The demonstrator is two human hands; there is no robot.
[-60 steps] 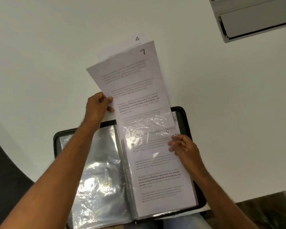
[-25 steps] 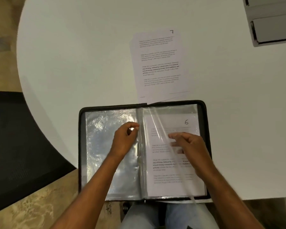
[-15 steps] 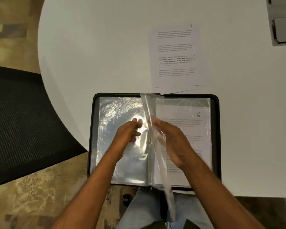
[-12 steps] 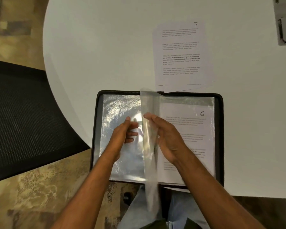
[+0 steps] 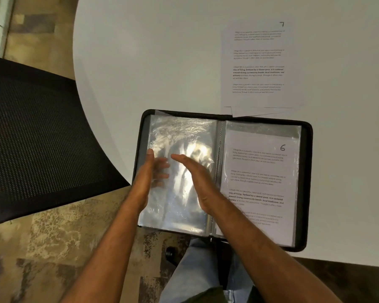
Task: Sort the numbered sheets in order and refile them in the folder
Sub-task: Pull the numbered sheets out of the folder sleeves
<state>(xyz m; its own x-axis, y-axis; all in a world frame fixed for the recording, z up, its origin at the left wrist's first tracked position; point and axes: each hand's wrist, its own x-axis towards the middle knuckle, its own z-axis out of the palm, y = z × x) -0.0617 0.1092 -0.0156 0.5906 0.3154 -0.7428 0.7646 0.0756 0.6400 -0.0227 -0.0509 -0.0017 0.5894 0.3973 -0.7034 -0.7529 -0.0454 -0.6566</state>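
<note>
Both hands lay flat with straight fingers on the folder's empty clear sleeves, the left hand at the outer edge, the right hand nearer the spine. The black zip folder lay open on the white table, sheet 6 sleeved on its right side. Beyond it, touching its far edge, sheet 7 topped a loose stack.

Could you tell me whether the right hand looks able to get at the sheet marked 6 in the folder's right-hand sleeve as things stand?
Probably yes. The right hand lies open on the left-hand sleeves, just beside sheet 6, and nothing covers that page except its own clear sleeve.
</note>
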